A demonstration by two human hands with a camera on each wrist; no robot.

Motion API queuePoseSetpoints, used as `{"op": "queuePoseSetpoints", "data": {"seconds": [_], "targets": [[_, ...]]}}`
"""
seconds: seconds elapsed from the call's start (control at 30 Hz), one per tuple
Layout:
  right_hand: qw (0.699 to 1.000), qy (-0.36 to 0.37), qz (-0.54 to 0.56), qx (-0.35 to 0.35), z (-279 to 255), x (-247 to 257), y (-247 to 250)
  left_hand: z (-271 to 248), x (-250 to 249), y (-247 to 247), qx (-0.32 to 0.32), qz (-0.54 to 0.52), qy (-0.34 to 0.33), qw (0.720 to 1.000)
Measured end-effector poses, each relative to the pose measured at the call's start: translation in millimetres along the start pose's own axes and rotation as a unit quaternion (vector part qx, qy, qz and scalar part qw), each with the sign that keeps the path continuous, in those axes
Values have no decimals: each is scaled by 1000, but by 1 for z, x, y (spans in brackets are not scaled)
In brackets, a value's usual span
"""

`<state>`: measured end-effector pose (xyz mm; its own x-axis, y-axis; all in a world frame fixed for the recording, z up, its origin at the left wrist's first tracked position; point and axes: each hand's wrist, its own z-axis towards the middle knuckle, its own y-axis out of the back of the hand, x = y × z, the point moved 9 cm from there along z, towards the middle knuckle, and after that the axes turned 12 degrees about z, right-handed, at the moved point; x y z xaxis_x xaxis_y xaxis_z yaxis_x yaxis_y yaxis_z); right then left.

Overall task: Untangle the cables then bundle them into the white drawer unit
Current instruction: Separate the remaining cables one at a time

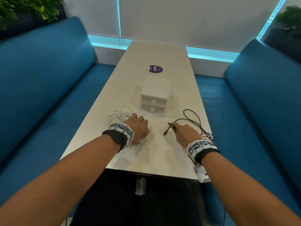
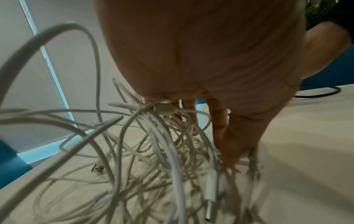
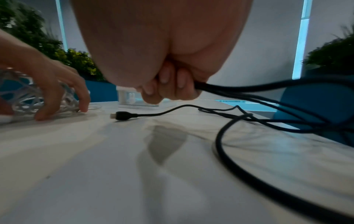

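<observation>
Sensibly, we kept the colours apart: our right hand [image 1: 187, 133] clenched the black cable [image 3: 268, 87], our left hand [image 1: 138, 128] rested loose-fingered over the white tangle [image 2: 153, 151] on the bench [image 1: 146, 157]; next, coil black first, drawers [image 1: 154, 101] shut.

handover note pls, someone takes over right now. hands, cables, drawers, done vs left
Left hand: fingers loosely curled over the white cables, still a tangled heap on the table; no clear grip.
Right hand: grips several strands of the black cable; its plug lies loose on the table.
Drawer unit: behind the cables, both drawers closed.
Done: black and white cables lie apart.
Left: untangle the white ones, coil each, open a drawer, stow.
</observation>
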<state>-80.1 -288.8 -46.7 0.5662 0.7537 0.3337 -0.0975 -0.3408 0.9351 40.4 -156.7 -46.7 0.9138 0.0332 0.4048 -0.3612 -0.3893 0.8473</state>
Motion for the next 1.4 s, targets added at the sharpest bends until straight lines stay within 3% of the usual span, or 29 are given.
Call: {"op": "queuePoseSetpoints", "data": {"seconds": [0.13,0.2,0.37,0.5,0.67,0.83,0.97,1.17,1.3,1.4], "targets": [[996,21,-12,82,-2,15,-22,0,-2,5,-33,33,3,999],[995,5,-48,87,-3,13,-21,0,-1,6,-56,27,16,998],[978,-122,-164,51,-11,-25,12,6,2,16,-113,-46,39,992],[979,-172,-105,12,-17,-42,27,13,6,32,-149,-95,66,982],[977,-194,87,-12,-9,-25,21,22,1,33,-128,-198,62,970],[957,-151,245,22,4,-1,4,23,0,27,-126,-279,95,947],[922,-117,370,8,4,7,-6,23,-4,23,-144,-331,106,927],[929,-52,366,-7,6,22,-3,28,-10,26,-154,-394,112,899],[906,-42,422,-7,4,23,-3,25,-7,25,-164,-433,127,877],[909,-20,416,2,4,24,-8,26,-5,25,-169,-437,138,872]]}}
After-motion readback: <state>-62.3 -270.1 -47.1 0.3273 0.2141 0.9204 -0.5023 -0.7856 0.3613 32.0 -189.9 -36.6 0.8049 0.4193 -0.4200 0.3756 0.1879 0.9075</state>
